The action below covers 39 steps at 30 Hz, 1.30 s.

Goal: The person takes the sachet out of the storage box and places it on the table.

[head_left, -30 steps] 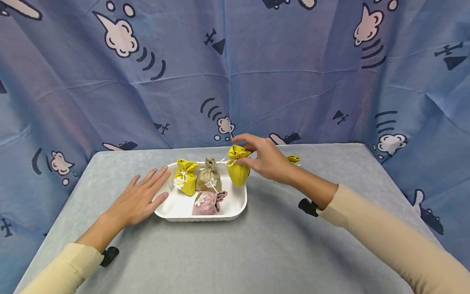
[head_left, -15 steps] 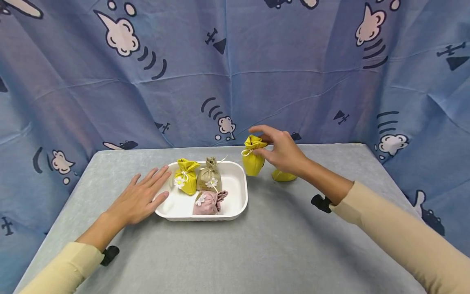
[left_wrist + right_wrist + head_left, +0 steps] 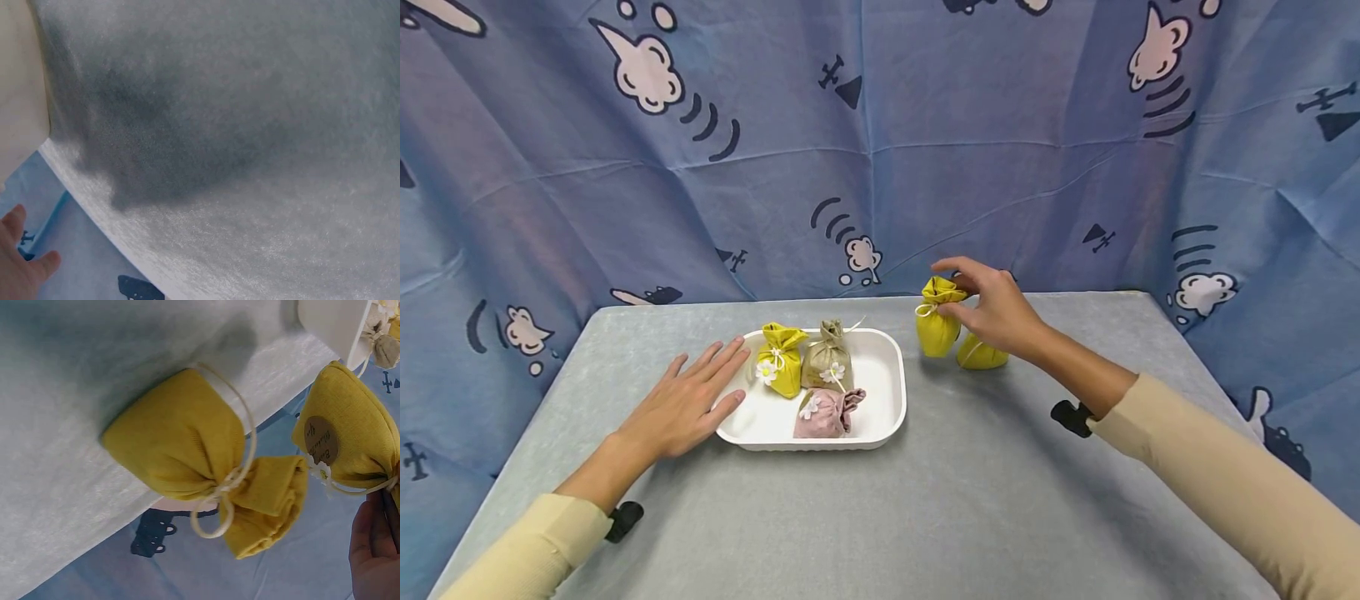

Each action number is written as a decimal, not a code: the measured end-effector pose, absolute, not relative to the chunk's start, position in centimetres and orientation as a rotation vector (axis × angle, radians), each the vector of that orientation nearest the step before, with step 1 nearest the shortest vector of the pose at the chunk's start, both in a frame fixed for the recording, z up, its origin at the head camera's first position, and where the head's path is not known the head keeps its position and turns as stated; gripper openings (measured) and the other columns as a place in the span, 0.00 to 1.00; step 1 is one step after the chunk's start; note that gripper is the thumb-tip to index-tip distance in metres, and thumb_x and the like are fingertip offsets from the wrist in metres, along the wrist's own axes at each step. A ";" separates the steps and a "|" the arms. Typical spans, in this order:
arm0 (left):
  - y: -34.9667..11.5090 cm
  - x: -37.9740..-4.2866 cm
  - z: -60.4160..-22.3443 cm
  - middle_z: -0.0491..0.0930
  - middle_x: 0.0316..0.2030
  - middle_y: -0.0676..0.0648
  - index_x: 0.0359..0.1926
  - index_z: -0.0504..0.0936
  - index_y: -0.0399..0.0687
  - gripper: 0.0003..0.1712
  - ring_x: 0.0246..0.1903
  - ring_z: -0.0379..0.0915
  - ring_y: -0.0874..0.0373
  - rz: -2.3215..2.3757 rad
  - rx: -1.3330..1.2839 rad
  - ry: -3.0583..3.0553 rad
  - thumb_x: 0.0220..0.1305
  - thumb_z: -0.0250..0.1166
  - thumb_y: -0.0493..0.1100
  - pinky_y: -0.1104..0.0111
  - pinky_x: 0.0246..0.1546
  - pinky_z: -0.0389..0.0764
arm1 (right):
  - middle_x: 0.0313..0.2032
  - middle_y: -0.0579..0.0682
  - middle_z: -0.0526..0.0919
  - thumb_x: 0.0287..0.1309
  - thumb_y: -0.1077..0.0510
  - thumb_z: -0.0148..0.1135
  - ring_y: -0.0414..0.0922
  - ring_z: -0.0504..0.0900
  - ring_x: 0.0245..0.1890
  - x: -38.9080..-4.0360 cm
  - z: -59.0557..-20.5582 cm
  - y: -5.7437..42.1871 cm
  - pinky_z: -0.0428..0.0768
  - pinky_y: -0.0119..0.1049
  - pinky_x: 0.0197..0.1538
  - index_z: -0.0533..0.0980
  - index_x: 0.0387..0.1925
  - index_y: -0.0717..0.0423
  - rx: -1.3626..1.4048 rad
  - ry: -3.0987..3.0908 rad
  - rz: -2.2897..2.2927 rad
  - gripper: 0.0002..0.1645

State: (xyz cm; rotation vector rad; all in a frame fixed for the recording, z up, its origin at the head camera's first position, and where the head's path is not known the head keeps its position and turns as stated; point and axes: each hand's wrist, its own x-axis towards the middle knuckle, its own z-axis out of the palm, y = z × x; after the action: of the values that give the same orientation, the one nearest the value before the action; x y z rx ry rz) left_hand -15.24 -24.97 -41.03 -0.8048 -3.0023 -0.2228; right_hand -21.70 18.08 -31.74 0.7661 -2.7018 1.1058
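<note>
My right hand (image 3: pixel 996 310) pinches a yellow drawstring pouch (image 3: pixel 937 333) by its gathered neck, to the right of the white tray (image 3: pixel 889 417). In the right wrist view this held pouch (image 3: pixel 350 419) shows a round brown label and a small white flower. Close by on the table stands another yellow pouch (image 3: pixel 983 354), partly behind my right hand. My left hand (image 3: pixel 681 408) lies with straight fingers at the tray's left edge, touching it. Inside the tray are a yellow pouch (image 3: pixel 788 371), an olive-beige pouch (image 3: pixel 826 367) and a pink pouch (image 3: pixel 822 417) lying on its side.
A grey cloth-covered table (image 3: pixel 880 517) carries everything. Behind it hangs a blue patterned curtain (image 3: pixel 925 125), close to the table's far edge. Black bands (image 3: pixel 623 522) are worn at both wrists.
My right hand has carried the yellow pouch out from over the tray's right side, rightward to beside the other yellow pouch. My left hand and the tray have stayed in place.
</note>
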 end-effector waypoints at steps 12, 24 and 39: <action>-25.0 -15.2 -41.1 0.48 0.78 0.48 0.79 0.52 0.48 0.37 0.74 0.49 0.41 -0.226 -0.808 -2.995 0.78 0.45 0.58 0.34 0.66 0.51 | 0.56 0.59 0.81 0.56 0.68 0.71 0.60 0.80 0.56 -21.9 -33.4 19.0 0.77 0.54 0.58 0.74 0.61 0.57 0.720 -2.747 1.101 0.31; -25.0 -15.1 -41.1 0.48 0.78 0.48 0.79 0.52 0.48 0.36 0.74 0.48 0.41 -0.236 -0.811 -2.989 0.78 0.45 0.58 0.33 0.65 0.51 | 0.58 0.62 0.79 0.56 0.68 0.70 0.58 0.82 0.53 -22.0 -34.7 19.3 0.78 0.55 0.56 0.73 0.62 0.58 0.694 -2.792 1.096 0.31; -25.0 -15.3 -41.0 0.48 0.78 0.48 0.79 0.52 0.48 0.36 0.74 0.48 0.41 -0.238 -0.809 -2.994 0.78 0.44 0.58 0.34 0.65 0.51 | 0.56 0.62 0.81 0.57 0.69 0.69 0.56 0.84 0.50 -22.2 -35.6 19.5 0.81 0.53 0.53 0.74 0.60 0.60 0.636 -2.882 1.070 0.28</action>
State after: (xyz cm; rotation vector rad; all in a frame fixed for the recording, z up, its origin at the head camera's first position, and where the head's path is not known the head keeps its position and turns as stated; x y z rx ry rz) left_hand -15.25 -24.99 -41.03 -0.8088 -2.9941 -0.2382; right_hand -22.19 19.54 -35.61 0.6363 -2.8823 1.0698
